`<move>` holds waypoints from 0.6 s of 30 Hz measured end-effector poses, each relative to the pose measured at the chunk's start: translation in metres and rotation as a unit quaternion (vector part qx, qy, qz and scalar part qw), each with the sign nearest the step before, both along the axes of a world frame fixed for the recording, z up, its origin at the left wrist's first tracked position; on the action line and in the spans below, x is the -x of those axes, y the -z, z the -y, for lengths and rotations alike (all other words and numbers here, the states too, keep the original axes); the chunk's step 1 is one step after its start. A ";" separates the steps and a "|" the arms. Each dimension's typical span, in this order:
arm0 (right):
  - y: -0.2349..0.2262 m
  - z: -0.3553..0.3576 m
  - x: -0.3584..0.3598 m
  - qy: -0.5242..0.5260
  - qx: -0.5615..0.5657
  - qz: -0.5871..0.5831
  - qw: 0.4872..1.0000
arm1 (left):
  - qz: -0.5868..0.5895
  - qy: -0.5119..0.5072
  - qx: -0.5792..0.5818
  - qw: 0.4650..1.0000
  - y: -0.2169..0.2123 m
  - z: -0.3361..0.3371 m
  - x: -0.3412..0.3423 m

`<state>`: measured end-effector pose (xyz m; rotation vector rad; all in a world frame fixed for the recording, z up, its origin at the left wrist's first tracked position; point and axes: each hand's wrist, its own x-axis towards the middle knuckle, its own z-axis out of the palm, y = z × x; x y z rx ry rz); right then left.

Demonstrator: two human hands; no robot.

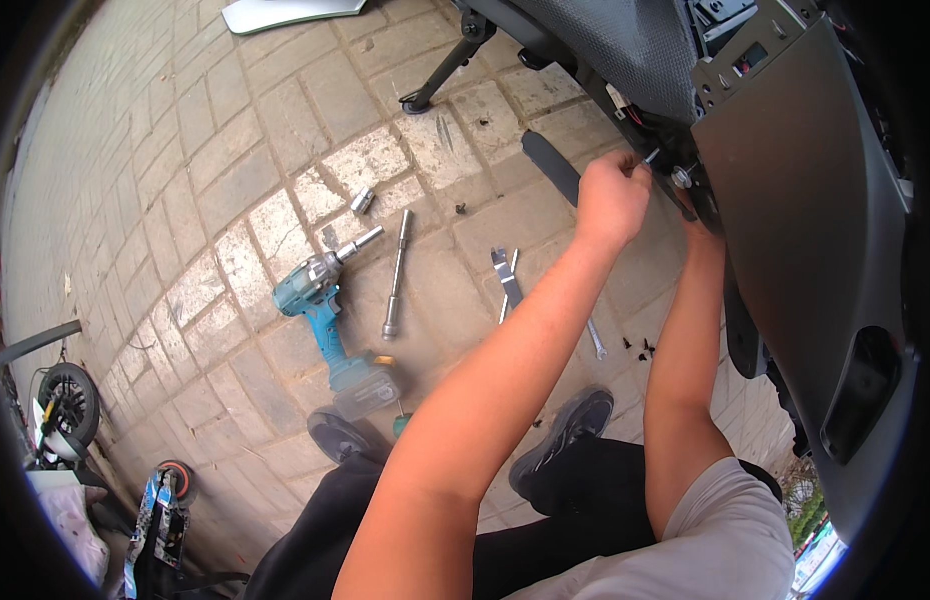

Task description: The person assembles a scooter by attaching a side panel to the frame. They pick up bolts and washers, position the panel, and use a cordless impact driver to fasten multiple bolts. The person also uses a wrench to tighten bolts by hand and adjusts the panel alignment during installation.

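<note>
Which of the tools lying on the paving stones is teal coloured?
The cordless impact wrench, left of the long steel socket extension bar. The other tools there are bare grey metal.

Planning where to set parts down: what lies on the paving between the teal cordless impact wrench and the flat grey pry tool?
In the head view, a long silver socket extension bar lies between the teal cordless impact wrench and the flat grey pry tool; otherwise bare paving.

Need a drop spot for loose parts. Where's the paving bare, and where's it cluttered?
Bare: the wide paving left of the small socket and above the cordless driver, up to the light panel.
Crowded: between the extension bar, pry tool and black clips, and around the left hand at the scooter body.
</note>
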<state>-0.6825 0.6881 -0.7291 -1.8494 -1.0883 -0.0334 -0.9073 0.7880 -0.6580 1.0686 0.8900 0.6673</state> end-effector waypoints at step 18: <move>-0.003 0.009 0.022 0.068 0.048 0.077 0.994 | 0.147 -0.010 0.399 0.905 0.032 0.037 0.005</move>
